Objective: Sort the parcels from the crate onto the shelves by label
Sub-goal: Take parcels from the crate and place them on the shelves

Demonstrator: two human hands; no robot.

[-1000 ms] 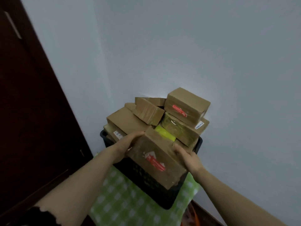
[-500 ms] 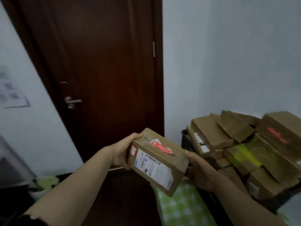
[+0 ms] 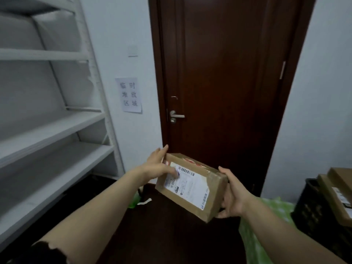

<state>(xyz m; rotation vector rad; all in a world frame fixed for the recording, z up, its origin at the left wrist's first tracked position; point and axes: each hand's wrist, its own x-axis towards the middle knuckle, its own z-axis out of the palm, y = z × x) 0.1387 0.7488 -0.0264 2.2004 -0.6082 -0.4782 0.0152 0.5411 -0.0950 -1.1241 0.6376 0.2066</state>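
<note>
I hold a brown cardboard parcel [image 3: 192,186] in front of me at chest height, its white shipping label with a barcode facing up. My left hand [image 3: 157,165] holds its left end, thumb lying on the label. Around its right end my right hand [image 3: 231,197] curls, fingers underneath. The black crate [image 3: 312,208] stands at the far right edge with more brown parcels [image 3: 337,189] stacked in it. White shelves [image 3: 51,130] rise on the left, their boards bare.
A dark wooden door [image 3: 224,82] with a metal handle [image 3: 176,116] is straight ahead. A paper sign [image 3: 129,95] hangs on the wall beside it. A green checked cloth [image 3: 266,212] lies under the crate. The floor is dark.
My view has swung left, from the crate past the door to the shelves. The parcel came along in both hands and its label side now faces up.
</note>
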